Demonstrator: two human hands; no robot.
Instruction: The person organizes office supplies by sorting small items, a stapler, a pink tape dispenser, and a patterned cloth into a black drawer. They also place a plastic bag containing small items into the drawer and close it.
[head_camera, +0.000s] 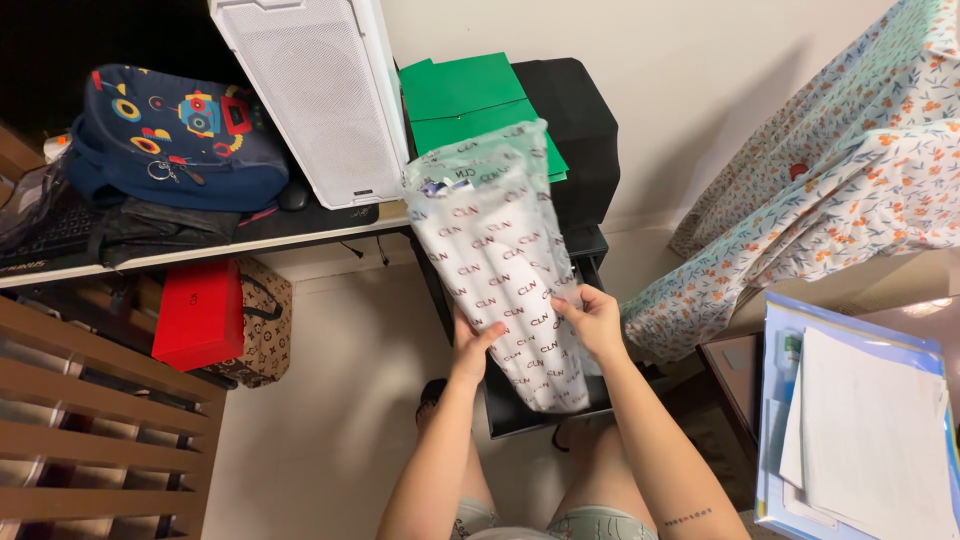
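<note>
While both hands work at centre frame, the left hand and right hand each close on opposite edges of a long white printed plastic bag. The bag stands tilted over a black printer; its open mouth at the top shows small items that cannot be identified. Green folders lie on the printer. At lower right, a blue folder holds white papers. A backpack rests on the upper-left shelf.

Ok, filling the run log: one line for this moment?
left hand: holds bag | right hand: holds bag | below: black printer
</note>
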